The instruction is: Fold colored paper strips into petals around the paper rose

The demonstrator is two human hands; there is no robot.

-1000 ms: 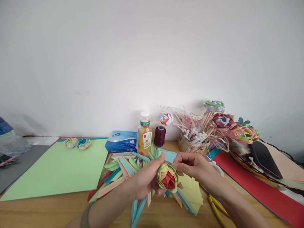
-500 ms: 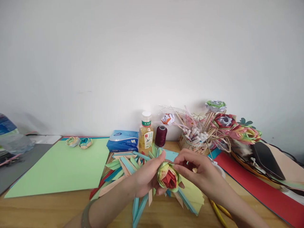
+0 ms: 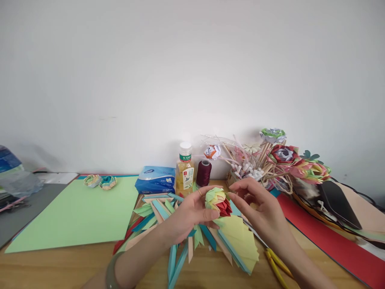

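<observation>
My left hand (image 3: 197, 214) is closed round a folded paper flower (image 3: 217, 202) with pale green outer petals and a red centre. Its thumb lies across the near side of the flower, which is tipped so that the red part faces right. Close by the flower's right edge is my right hand (image 3: 255, 204), thumb and forefinger drawn together in a pinch. What those fingertips hold is too small to make out. Beneath both hands lie folded paper strips (image 3: 177, 257) in blue, peach and green, beside a stack of yellow paper pieces (image 3: 240, 241).
Yellow-handled scissors (image 3: 278, 263) lie under my right forearm. Behind stand a tissue pack (image 3: 155, 179), a bottle (image 3: 185, 168) and a maroon thread spool (image 3: 203, 172). Paper flowers (image 3: 284, 154) fill a basket at right. Two small paper rings (image 3: 100, 182) rest on green sheets (image 3: 78, 212).
The flower has risen slightly and turned, its red centre now facing right instead of toward me. My left thumb has shifted to its near side. My right hand has moved up a little.
</observation>
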